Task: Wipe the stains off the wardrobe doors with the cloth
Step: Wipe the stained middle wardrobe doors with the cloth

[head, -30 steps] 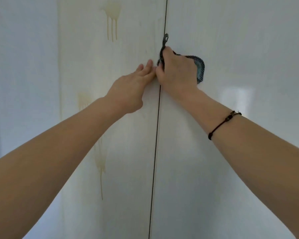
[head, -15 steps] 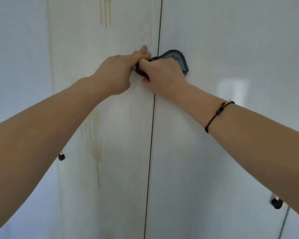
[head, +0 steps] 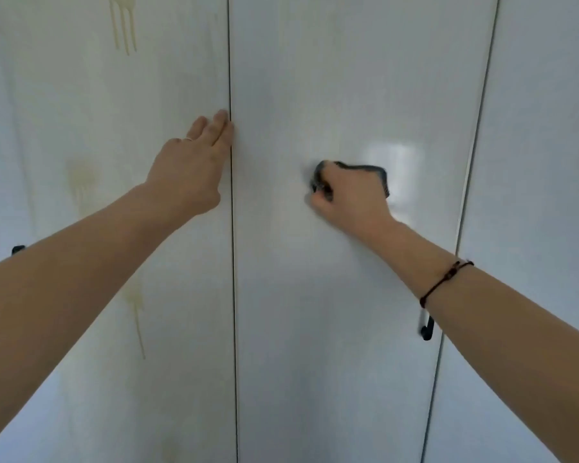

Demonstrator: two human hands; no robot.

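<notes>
1. Nearest to us, both forearms reach forward and up toward the wardrobe. The right one carries a dark cord bracelet (head: 445, 282) above the wrist.
2. The left hand (head: 194, 168) lies flat on the left door (head: 64, 95). Its fingers are straight and held together, and the fingertips touch the seam (head: 229, 61) between the doors. It holds nothing.
3. The right hand (head: 348, 198) is curled round the bunched dark cloth (head: 365, 168) and presses it against the middle door (head: 315, 78), well to the right of the seam. Only the upper and right edges of the cloth show past the knuckles.
4. We can make out no stain on the door surface around the cloth. A bright reflection lies just to its right.
5. Three yellowish stains mark the left door: an upper stain (head: 122, 25), a middle stain (head: 81, 178) and a lower stain (head: 137, 315). All lie left of the cloth, across the seam and beyond the left hand. Each runs down in drips, so its long axis is vertical.
6. We judge that the coming move is a leftward travel of the cloth. The middle stain sits roughly level with it. The left hand is nearer the stains but lies in that path, so it will probably need to shift.
7. A black handle (head: 427, 325) sits at the right edge of the middle door, away from that path.
</notes>
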